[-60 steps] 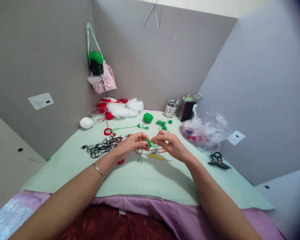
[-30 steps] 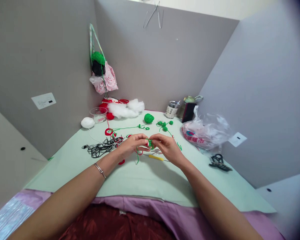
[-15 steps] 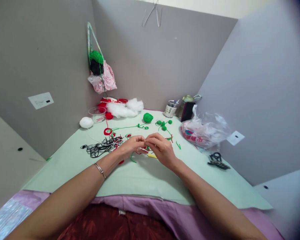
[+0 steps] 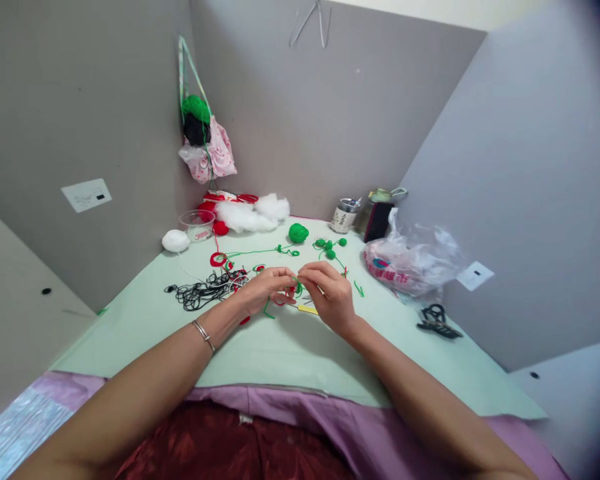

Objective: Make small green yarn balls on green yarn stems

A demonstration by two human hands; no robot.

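My left hand (image 4: 265, 288) and my right hand (image 4: 330, 293) meet fingertip to fingertip over the pale green table (image 4: 290, 347). Both pinch a small green yarn piece (image 4: 297, 287) with a loose green tail (image 4: 267, 311) hanging below the left fingers. A bit of red yarn shows under the hands. A yellow-handled crochet hook (image 4: 307, 309) lies on the table just under my right hand. My left wrist wears a thin bracelet.
A black cord tangle (image 4: 203, 291) lies left of my hands. Behind are a green yarn ball (image 4: 298, 233), small green balls (image 4: 329, 248), white stuffing (image 4: 253, 213), a plastic cup (image 4: 197, 225), a tin (image 4: 343, 216), a plastic bag (image 4: 410, 260) and black scissors (image 4: 436, 320).
My hands have drawn closer together and shifted a little left and away from me. The green yarn piece stays pinched between them; its tail now hangs under the left fingers.
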